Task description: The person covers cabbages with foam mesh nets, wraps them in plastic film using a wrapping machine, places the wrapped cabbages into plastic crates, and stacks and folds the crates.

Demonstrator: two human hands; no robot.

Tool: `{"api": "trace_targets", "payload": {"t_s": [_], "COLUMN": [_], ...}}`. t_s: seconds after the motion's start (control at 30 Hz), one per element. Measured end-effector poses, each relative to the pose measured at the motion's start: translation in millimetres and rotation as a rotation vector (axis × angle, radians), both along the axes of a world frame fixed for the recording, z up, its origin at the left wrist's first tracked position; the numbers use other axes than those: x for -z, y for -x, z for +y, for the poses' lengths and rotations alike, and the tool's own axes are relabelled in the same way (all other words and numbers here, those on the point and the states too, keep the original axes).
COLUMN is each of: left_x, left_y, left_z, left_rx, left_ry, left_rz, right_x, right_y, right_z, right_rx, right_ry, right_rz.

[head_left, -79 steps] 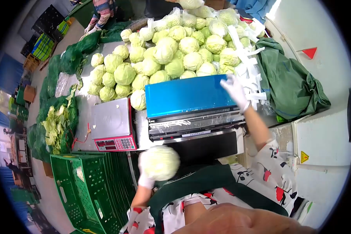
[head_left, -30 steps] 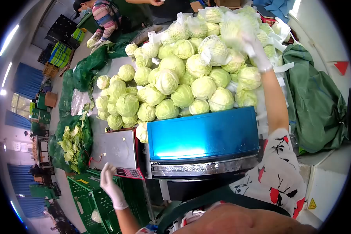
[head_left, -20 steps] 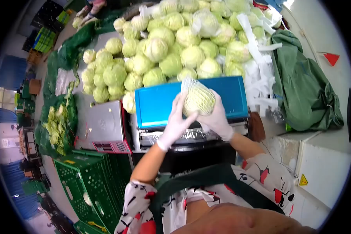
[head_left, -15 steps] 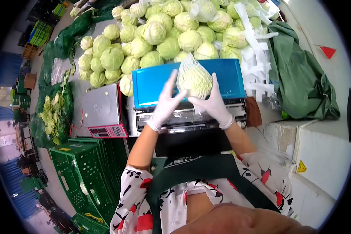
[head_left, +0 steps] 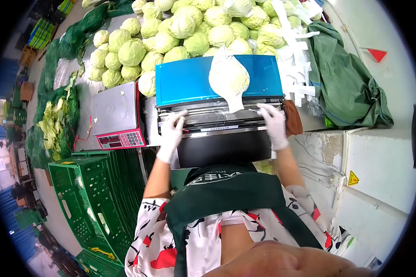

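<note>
A cabbage in a white net sleeve (head_left: 229, 78) lies on the blue top (head_left: 182, 83) of a wrapping machine, its net tail hanging over the front. Clear film (head_left: 212, 115) stretches across the machine's slot below it. At the left end of the slot my left hand (head_left: 172, 134), in a white glove, is closed at the film's edge. My right hand (head_left: 273, 124), gloved too, is closed at the right end of the film. Neither hand touches the cabbage. The black plate (head_left: 224, 150) is between my wrists.
Many bare cabbages (head_left: 182, 25) are heaped behind the machine. A scale (head_left: 115, 108) stands left of it, above green crates (head_left: 74, 194). White net sleeves (head_left: 300, 69) and a green sack (head_left: 346, 83) lie on the right. Trimmed leaves (head_left: 53, 124) lie far left.
Both hands have let go of the netted cabbage, which now rests on the blue top. They have moved down and apart to the two ends of the film slot.
</note>
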State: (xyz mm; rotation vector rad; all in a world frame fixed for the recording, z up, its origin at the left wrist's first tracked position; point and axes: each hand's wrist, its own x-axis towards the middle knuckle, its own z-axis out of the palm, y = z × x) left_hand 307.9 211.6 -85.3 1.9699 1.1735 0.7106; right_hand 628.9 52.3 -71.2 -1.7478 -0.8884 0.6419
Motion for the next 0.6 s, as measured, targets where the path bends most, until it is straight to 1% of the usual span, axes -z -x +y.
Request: {"api": "trace_targets", "payload": {"t_s": [0.03, 0.07, 0.1, 0.13, 0.17, 0.2, 0.23, 0.27, 0.3, 0.33, 0.37, 0.4, 0.43, 0.47, 0.5, 0.53, 0.57, 0.6], "left_x": [-20.1, -49.7, -86.5, -107.6, -135.0, -135.8, -136.0, -150.6, -163.1, -152.0, -132.5, -106.1, -77.5, -53.5, -37.9, -33.9, -30.0, -21.1], "left_y": [13.9, 30.9, 41.3, 54.5, 55.5, 53.7, 49.9, 16.9, -22.1, -40.6, -58.5, -81.7, -106.0, -124.5, -139.2, -150.2, -155.4, -154.8], "left_z": [-0.3, -0.4, -4.3, -0.4, -2.8, 4.4, 13.4, 15.0, 21.4, 47.4, 75.1, 93.5, 105.9, 116.1, 123.3, 120.1, 118.0, 123.6], "left_rx": [0.131, 0.266, 0.324, 0.475, 0.47, 0.561, 0.649, 0.476, 0.304, 0.382, 0.449, 0.484, 0.515, 0.584, 0.652, 0.599, 0.543, 0.532], "left_ry": [0.097, 0.144, 0.351, 0.336, 0.607, 0.547, 0.488, 0.411, 0.327, 0.14, -0.048, -0.204, -0.362, -0.324, -0.287, -0.081, 0.126, 0.123], "left_rz": [-0.101, -0.091, -0.105, -0.074, -0.177, -0.304, -0.429, -0.518, -0.601, -0.342, -0.08, 0.019, 0.12, 0.079, 0.04, -0.036, -0.114, -0.12], "right_x": [-50.3, -66.7, -97.2, -124.7, -140.3, -151.0, -164.2, -170.4, -174.6, -171.6, -159.1, -128.1, -84.7, -52.2, -37.5, -15.4, -26.4, -29.2], "right_y": [1.0, -7.9, -11.3, -21.6, -30.4, -46.9, -53.6, -64.7, -70.5, -69.8, -73.0, -81.3, -90.7, -91.5, -82.6, -71.0, -67.0, -62.4], "right_z": [-13.4, -30.6, -45.4, -53.3, -55.8, -58.2, -47.0, -28.0, -1.7, 30.7, 64.0, 94.8, 123.1, 141.5, 157.9, 165.8, 168.6, 167.4], "right_rx": [-0.077, -0.164, -0.263, -0.405, -0.626, -0.712, -0.671, -0.629, -0.543, -0.484, -0.517, -0.601, -0.671, -0.698, -0.757, -0.735, -0.698, -0.681], "right_ry": [0.011, 0.079, 0.136, 0.231, 0.002, -0.076, -0.159, -0.245, -0.239, -0.182, -0.123, -0.067, -0.042, -0.041, -0.08, -0.01, 0.071, 0.061], "right_rz": [0.248, 0.271, 0.304, 0.34, 0.162, 0.221, 0.2, 0.176, 0.086, -0.082, -0.28, -0.495, -0.728, -0.823, -0.661, -0.081, -0.159, -0.131]}}
